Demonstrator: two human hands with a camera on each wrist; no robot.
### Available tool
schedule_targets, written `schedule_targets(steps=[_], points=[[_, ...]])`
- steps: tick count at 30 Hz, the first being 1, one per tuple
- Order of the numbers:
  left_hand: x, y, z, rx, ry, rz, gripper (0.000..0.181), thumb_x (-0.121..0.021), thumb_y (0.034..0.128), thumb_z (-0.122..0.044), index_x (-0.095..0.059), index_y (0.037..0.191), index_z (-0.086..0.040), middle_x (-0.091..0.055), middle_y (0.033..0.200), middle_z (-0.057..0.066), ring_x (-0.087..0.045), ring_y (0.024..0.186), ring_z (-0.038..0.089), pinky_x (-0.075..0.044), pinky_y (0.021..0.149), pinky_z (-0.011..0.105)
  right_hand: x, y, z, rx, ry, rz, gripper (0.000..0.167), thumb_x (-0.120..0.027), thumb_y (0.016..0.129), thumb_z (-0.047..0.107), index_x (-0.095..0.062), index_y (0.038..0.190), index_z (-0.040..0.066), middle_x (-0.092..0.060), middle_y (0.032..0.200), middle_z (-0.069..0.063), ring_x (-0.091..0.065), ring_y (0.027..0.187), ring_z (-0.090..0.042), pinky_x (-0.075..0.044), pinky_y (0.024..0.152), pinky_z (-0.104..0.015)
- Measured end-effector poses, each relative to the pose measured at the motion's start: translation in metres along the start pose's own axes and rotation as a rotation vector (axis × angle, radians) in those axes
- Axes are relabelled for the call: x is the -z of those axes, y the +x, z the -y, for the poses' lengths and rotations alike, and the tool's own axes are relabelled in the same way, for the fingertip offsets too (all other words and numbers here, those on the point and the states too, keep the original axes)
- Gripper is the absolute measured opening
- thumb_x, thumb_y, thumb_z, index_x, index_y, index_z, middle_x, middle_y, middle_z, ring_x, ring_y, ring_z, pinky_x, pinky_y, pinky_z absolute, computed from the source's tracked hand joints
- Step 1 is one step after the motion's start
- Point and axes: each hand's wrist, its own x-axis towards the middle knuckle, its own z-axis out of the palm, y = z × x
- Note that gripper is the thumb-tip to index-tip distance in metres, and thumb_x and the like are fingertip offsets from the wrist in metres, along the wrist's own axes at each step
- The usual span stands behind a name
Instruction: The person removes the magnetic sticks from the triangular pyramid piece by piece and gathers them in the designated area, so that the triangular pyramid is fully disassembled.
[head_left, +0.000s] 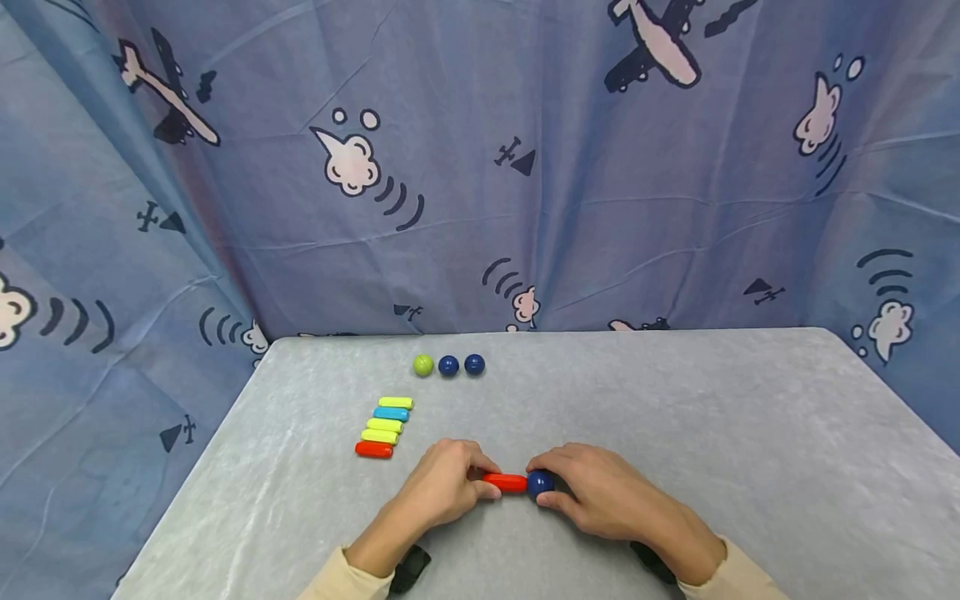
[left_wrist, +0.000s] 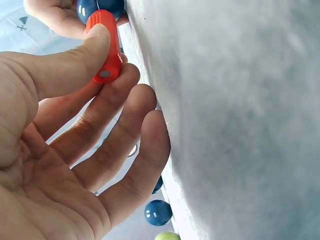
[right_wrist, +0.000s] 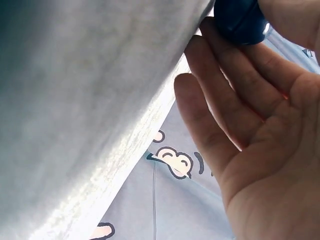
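Observation:
Between thumb and fingers my left hand [head_left: 447, 483] pinches a red rod [head_left: 510, 483] with grooved sides. In the left wrist view the near end of the red rod [left_wrist: 107, 55] shows a small grey disc. At its other end the rod meets a dark blue ball [head_left: 540, 483], and the two touch. My right hand [head_left: 603, 492] pinches that ball from the right, thumb in front and fingers behind. The right wrist view shows only part of the blue ball [right_wrist: 240, 20], at the top edge. Both hands are low over the table's near middle.
Left of the hands lies a slanted column of short rods: a red rod [head_left: 373, 450], several yellow-green ones [head_left: 385, 426] and a blue rod [head_left: 391, 413]. Farther back, a green ball [head_left: 423, 365] and two blue balls [head_left: 448, 366] form a row on the grey table [head_left: 675, 392]. A patterned curtain [head_left: 450, 167] hangs behind.

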Motion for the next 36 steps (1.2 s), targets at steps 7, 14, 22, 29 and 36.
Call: schedule_targets(steps=[7,14,22,29,36], points=[[0.003,-0.001,0.006,-0.002,0.024,-0.025,0.013,-0.085,0.0775,-0.018,-0.081,0.09,-0.014,-0.065,0.075,-0.01,-0.046,0.063,0.002,-0.038,0.059,0.018,0.002,0.0,-0.002,-0.005,-0.015,0.01,0.032,-0.067,0.094,0.037,-0.067,0.119,0.018,-0.07,0.111,0.007,-0.065,0.102,-0.013,-0.053,0.088,-0.04],[0.006,-0.003,0.01,0.03,0.008,-0.014,0.014,-0.085,0.0774,-0.016,-0.081,0.091,-0.013,-0.067,0.078,-0.007,-0.048,0.065,0.003,-0.039,0.061,0.019,0.004,-0.001,-0.002,-0.005,-0.014,0.015,0.031,-0.068,0.093,0.036,-0.067,0.119,0.019,-0.07,0.111,0.007,-0.065,0.103,-0.012,-0.053,0.089,-0.039],[0.006,-0.004,0.009,0.041,0.027,-0.001,0.014,-0.084,0.0781,-0.017,-0.081,0.092,-0.014,-0.067,0.079,-0.008,-0.05,0.067,0.004,-0.041,0.062,0.02,0.004,-0.001,-0.002,-0.02,-0.01,0.02,0.032,-0.069,0.093,0.036,-0.067,0.119,0.018,-0.069,0.11,0.007,-0.065,0.101,-0.012,-0.053,0.087,-0.04],[0.009,-0.011,0.014,0.032,0.021,-0.021,0.015,-0.083,0.0795,-0.018,-0.079,0.093,-0.015,-0.059,0.073,-0.011,-0.045,0.063,0.003,-0.037,0.059,0.019,0.004,-0.002,0.001,-0.028,-0.017,0.021,0.032,-0.069,0.093,0.032,-0.067,0.119,0.015,-0.07,0.112,0.003,-0.065,0.105,-0.016,-0.053,0.091,-0.043],[0.022,-0.026,0.027,0.08,0.04,-0.067,0.015,-0.082,0.0801,-0.018,-0.078,0.094,-0.016,-0.058,0.074,-0.012,-0.045,0.064,0.002,-0.038,0.059,0.02,0.004,0.0,0.003,-0.009,-0.031,0.007,0.032,-0.07,0.092,0.029,-0.067,0.12,0.014,-0.071,0.114,0.0,-0.066,0.108,-0.02,-0.052,0.093,-0.043]])
